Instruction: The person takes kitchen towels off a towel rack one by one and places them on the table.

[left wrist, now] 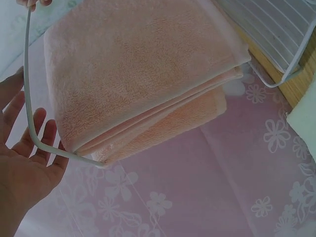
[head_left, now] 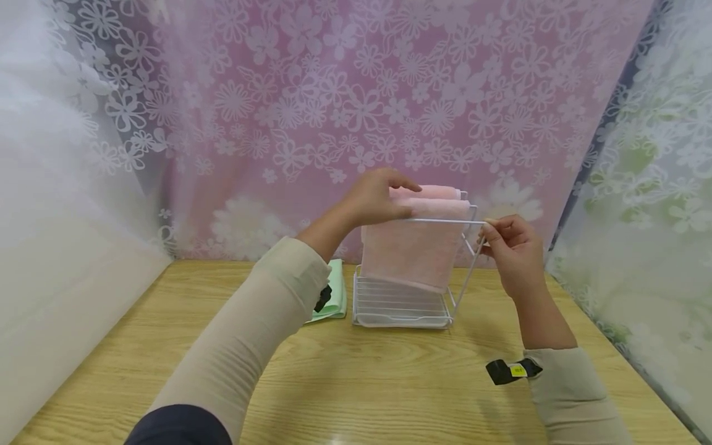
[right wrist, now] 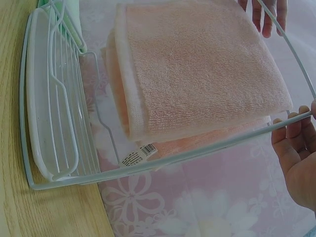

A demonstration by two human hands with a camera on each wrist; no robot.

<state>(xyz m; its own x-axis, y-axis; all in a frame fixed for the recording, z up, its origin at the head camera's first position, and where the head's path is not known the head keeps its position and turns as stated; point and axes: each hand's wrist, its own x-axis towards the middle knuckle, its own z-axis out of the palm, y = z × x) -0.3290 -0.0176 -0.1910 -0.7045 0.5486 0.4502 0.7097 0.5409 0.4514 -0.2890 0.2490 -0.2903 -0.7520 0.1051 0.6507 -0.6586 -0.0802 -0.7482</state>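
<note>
A white wire rack (head_left: 464, 284) with a tray base stands on the table, and pink towels (head_left: 408, 253) hang folded over its upper bars. My left hand (head_left: 378, 196) is at the top left of the towels. In the left wrist view that hand (left wrist: 32, 173) has its fingers spread beside the rack's bent top bar (left wrist: 28, 98), not curled round it. My right hand (head_left: 513, 252) pinches the rack's upper right front corner between thumb and fingers. A printed label (right wrist: 139, 155) shows on the rear towel in the right wrist view.
A folded light green cloth (head_left: 335, 293) lies on the wooden table (head_left: 345, 389), just left of the rack. Behind the table hangs a pink floral curtain (head_left: 311, 123). Pale sheets (head_left: 67, 216) close off the left and right sides.
</note>
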